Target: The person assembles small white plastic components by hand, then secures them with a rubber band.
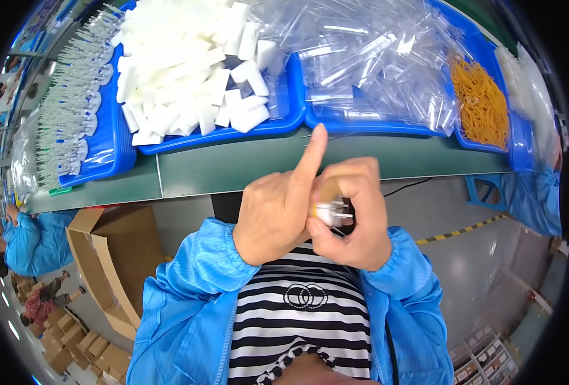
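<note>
In front of my chest, my two hands meet over a small bundle of white and clear stick-like pieces (333, 213). Blur hides what kind of pieces they are. My right hand (366, 215) is closed round the bundle, its thumb and fingers curled about the protruding ends. Against the bundle's left side lies my left hand (266, 208); its index finger points up and away while the other fingers are curled and mostly hidden. A trace of yellow, perhaps a rubber band, shows between the hands.
Along the green bench (214, 173) stand blue trays with white foam blocks (175, 77), clear plastic sleeves (380, 70) and yellow rubber bands (481, 106). Clear-and-white stick-like parts (72, 109) fill the left end. An open cardboard box (120, 256) stands below; a person (37, 244) is at far left.
</note>
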### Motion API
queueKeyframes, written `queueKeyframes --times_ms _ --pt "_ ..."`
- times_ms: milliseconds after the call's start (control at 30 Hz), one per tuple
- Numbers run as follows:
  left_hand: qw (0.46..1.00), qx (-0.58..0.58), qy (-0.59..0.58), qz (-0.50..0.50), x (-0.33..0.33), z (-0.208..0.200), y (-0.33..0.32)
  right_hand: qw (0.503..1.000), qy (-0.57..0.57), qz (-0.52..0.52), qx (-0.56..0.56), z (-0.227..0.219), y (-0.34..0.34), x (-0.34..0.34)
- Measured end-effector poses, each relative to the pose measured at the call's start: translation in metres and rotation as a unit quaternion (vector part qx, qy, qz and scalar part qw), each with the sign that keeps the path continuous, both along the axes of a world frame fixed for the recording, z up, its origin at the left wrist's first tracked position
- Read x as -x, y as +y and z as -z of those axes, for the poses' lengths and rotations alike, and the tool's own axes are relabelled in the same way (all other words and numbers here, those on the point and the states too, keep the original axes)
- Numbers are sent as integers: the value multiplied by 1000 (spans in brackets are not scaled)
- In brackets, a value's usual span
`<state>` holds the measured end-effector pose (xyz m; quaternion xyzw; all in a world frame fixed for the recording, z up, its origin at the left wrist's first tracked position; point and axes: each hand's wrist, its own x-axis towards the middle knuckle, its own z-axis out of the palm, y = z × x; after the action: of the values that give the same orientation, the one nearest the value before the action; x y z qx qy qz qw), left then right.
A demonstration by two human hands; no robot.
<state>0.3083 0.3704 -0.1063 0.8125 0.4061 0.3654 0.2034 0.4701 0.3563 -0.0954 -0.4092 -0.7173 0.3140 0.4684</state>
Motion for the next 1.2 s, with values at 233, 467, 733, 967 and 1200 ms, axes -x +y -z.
queueKeyframes --times_ms 233,467,733,967,1200 --pt "928 296 -223 20 -1 -2 -21 990 76 -52 107 -13 -6 -18" --pt "801 476 -336 135 12 -5 -24 995 -75 -60 -17 -5 -9 -27" --pt "956 230 -156 96 45 -2 -19 988 -75 -124 56 -1 -8 -36" --pt "937 274 -200 90 43 5 -18 988 -76 -112 70 -3 -1 -35" --pt "810 386 -421 128 34 23 -26 988 74 -64 119 1 -8 -33"
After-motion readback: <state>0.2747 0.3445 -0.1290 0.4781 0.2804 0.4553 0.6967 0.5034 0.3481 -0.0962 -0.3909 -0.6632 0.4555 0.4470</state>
